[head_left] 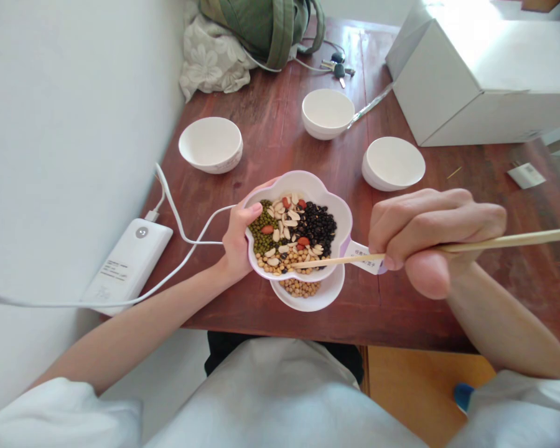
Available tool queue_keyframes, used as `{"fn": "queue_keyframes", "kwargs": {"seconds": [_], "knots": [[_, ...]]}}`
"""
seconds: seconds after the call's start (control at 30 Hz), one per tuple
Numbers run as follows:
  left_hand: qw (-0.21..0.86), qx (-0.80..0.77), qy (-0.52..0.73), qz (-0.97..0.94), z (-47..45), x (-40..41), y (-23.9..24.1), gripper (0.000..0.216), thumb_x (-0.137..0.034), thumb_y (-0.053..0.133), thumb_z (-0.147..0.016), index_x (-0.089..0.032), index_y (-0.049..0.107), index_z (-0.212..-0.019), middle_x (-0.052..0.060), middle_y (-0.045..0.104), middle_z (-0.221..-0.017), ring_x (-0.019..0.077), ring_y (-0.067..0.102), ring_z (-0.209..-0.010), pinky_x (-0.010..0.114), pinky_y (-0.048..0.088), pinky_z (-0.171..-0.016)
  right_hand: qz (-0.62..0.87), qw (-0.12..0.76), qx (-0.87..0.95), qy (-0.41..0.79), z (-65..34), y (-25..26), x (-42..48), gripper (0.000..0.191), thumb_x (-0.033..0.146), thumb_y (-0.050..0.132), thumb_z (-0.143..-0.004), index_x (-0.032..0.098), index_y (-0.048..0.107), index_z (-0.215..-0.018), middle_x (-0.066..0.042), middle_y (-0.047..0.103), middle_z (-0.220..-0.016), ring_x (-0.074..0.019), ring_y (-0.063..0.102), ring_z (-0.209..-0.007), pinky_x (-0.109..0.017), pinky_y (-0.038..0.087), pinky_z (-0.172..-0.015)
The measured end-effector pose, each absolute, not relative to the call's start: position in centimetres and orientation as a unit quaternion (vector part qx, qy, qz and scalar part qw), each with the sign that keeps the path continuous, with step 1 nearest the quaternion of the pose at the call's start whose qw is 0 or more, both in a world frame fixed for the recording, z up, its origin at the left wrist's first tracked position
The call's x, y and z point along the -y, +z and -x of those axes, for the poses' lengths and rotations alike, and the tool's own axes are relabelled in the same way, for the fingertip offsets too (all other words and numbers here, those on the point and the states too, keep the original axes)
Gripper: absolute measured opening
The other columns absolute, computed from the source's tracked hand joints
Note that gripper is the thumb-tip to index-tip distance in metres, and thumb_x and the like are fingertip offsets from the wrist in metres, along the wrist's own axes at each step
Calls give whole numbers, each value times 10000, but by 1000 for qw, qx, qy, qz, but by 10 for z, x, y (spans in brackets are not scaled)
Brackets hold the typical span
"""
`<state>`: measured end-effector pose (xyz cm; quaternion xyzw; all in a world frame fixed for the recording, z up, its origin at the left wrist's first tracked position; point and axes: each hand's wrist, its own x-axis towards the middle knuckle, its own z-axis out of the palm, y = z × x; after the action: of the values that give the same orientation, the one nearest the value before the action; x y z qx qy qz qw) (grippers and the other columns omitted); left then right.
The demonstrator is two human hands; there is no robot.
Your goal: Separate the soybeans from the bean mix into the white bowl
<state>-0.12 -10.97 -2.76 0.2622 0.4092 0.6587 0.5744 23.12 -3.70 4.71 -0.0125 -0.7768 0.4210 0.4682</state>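
Nearest: L hand [237, 239] cupped under the left edge of a flower-shaped bowl [308, 182], white w/ faint purple rim, thumb hooked over the rim, so the bowl's pinched between thumb & fingers and tilted a bit. R hand [429, 239] curled shut, pinching wooden chopsticks [494, 244], tips reaching into the bowl, on the pale beans at its near side.

In the bowl, sorted in rough wedges: mung beans [262, 227] on the left, peanut halves [282, 221] & a few red beans [303, 241] mid, black beans [315, 227] on the right, yellow soybeans [280, 261] at the near edge. Bowl looks light but likely brittle ceramic, best held by rim/underside. Beans look hard, round, slippery: prob. roll off chopstick tips, so pinch one at a time.

Just under the bowl, a white dish [324, 300] overlaps it, holding more yellow soybeans [299, 287]. Just right of the bowl, a paper tag [361, 256] sits under the chopsticks.

Left of the bowl: power bank [128, 264] w/ white cable [186, 239] on the bench [401, 317]. Beyond the bowl: three white bowls [210, 144] [327, 113] [392, 163], tilted, then keys [338, 65], green bag [266, 25], and white box [480, 81] far right.
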Motion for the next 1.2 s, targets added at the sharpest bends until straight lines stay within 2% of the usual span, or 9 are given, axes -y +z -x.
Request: {"fn": "queue_keyframes", "kwargs": {"seconds": [0.1,0.2,0.3,0.4,0.53,0.73,0.97,1.2], "knots": [[574,-424,653,-252,-1,111,-26,249,-402,689,-871,-241,811,-1016,50,821,-1038,334,699,-1307,443,583,-1121,9,468,769,436,-232,46,35,431,373,767,-944,126,640,-614,-27,635,-601,-99,605,-525,-227,433,-475],[545,-452,663,-242,-2,111,-24,253,-402,701,-847,-237,817,-999,65,823,-1036,363,701,-1303,458,623,-1060,16,435,788,435,-238,49,31,478,454,690,-987,131,648,-636,-39,655,-613,-101,625,-532,-235,452,-487],[543,-456,663,-239,-2,111,-26,261,-397,689,-853,-233,823,-1005,66,823,-1032,373,696,-1316,471,632,-1057,35,401,807,432,-247,56,30,528,517,598,-1022,131,642,-665,-40,670,-640,-92,647,-566,-236,487,-529],[521,-460,677,-242,-1,111,-29,233,-373,703,-862,-227,827,-994,56,823,-1024,370,696,-1320,470,631,-1068,26,407,806,430,-253,61,30,537,512,586,-1035,129,638,-662,-31,656,-634,-94,653,-569,-241,490,-516],[535,-447,678,-232,-1,112,-28,206,-363,705,-876,-226,820,-977,52,823,-1023,367,696,-1320,463,624,-1078,51,443,794,413,-251,58,29,529,518,618,-1018,131,656,-659,-46,652,-642,-111,632,-570,-271,460,-505],[578,-401,672,-233,-3,110,-22,170,-350,697,-888,-229,803,-942,48,821,-1044,343,711,-1289,444,613,-1079,-35,467,805,364,-237,47,24,381,391,758,-961,147,681,-678,-28,665,-631,-118,625,-530,-259,445,-462],[543,-442,656,-280,2,109,-28,210,-404,679,-888,-248,808,-942,46,820,-1040,323,658,-1376,414,525,-1216,4,455,808,374,-233,48,39,386,373,785,-922,154,634,-643,-18,634,-629,-116,597,-541,-275,453,-509],[537,-455,666,-247,0,112,-30,199,-394,687,-866,-252,796,-954,23,813,-959,321,709,-1280,415,590,-1109,30,459,787,411,-234,51,39,421,386,780,-931,143,644,-616,-21,631,-595,-103,598,-512,-247,424,-475]]}}
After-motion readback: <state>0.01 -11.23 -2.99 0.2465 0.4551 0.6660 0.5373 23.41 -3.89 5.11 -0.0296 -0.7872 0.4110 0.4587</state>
